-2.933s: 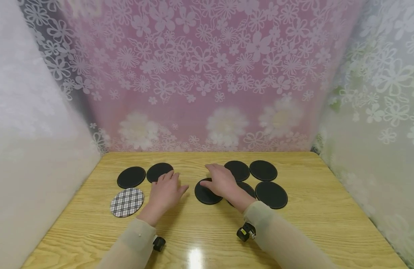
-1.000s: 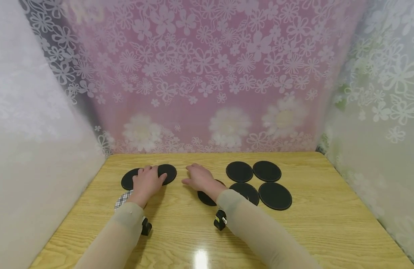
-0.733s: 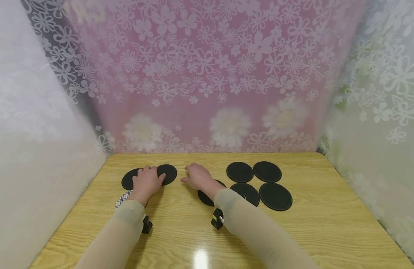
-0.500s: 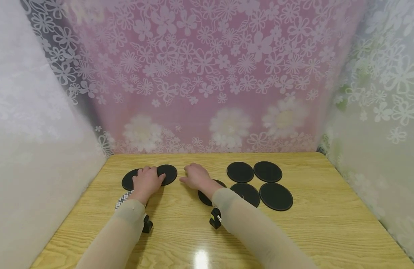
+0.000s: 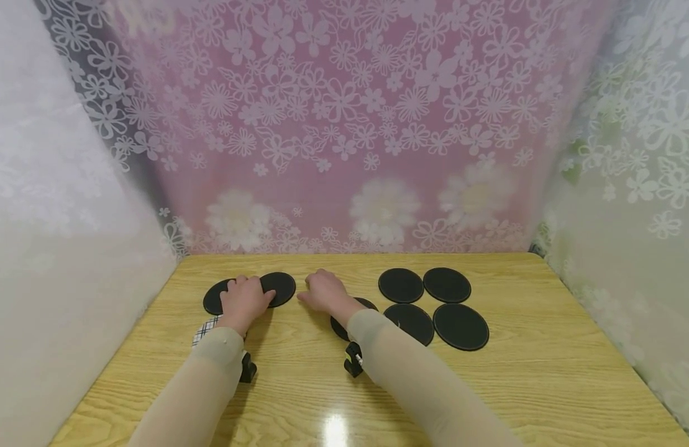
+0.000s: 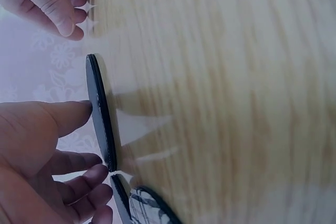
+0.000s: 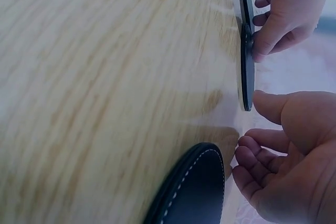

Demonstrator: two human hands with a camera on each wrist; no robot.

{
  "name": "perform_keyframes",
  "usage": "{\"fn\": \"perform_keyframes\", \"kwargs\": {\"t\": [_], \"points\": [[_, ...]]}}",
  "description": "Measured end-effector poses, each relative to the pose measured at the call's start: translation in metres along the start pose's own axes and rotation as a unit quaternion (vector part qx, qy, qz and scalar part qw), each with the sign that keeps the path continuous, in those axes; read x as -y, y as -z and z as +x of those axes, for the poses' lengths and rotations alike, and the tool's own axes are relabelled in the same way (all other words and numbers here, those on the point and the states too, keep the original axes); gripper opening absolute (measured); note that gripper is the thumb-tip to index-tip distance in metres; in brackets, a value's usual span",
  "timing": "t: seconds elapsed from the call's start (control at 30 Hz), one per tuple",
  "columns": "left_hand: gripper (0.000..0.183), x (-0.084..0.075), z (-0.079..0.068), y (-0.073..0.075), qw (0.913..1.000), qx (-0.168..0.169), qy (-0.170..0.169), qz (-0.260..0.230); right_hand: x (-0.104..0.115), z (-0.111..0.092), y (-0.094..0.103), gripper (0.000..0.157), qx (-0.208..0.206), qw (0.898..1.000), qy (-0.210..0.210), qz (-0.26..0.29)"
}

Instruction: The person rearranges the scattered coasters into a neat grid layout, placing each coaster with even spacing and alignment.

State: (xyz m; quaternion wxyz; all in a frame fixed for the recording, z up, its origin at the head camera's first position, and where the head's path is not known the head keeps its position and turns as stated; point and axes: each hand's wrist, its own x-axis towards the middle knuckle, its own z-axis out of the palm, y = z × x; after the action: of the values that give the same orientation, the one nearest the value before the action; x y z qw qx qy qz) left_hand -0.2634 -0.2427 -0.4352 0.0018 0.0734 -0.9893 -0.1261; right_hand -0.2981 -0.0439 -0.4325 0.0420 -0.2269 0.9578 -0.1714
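A round black coaster (image 5: pixel 282 288) is lying flat on the wooden table (image 5: pixel 523 379), between the left hand (image 5: pixel 243 303) and the right hand (image 5: pixel 325 292). The left hand is covering its left side a little, and the thumb is touching its top. The left fingers are lying loose over the place where a second black coaster (image 5: pixel 212 300) is sitting, close by on the left. It is hard to tell if those fingers are pressing down. The left thumb and fingers are spreading apart. The right hand is hanging loose just past the first coaster's right edge, with a gap showing between its thumb and fingers.

The first coaster is looking thin, dark and smooth. A third black coaster (image 5: pixel 338 329) is peeking out below the right wrist, and white stitches are running around its rim. A white coaster with black criss-cross lines (image 5: pixel 203 333) is partly hiding behind the left wrist. Over on the right, four black coasters (image 5: pixel 461 326) are making a square.
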Motion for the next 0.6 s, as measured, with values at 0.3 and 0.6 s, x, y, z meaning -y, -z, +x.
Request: {"fn": "perform_keyframes", "kwargs": {"t": [0.3, 0.6], "points": [[0.061, 0.0030, 0.0026, 0.0014, 0.9998, 0.020, 0.005, 0.000, 0.0020, 0.0030, -0.0022, 0.044, 0.004, 1.000, -0.011, -0.002], [0.071, 0.0028, 0.0031, 0.0032, 0.9994, 0.032, 0.017, -0.002, 0.0049, 0.0044, -0.0005, 0.036, 0.002, 1.000, -0.023, -0.003]]}}
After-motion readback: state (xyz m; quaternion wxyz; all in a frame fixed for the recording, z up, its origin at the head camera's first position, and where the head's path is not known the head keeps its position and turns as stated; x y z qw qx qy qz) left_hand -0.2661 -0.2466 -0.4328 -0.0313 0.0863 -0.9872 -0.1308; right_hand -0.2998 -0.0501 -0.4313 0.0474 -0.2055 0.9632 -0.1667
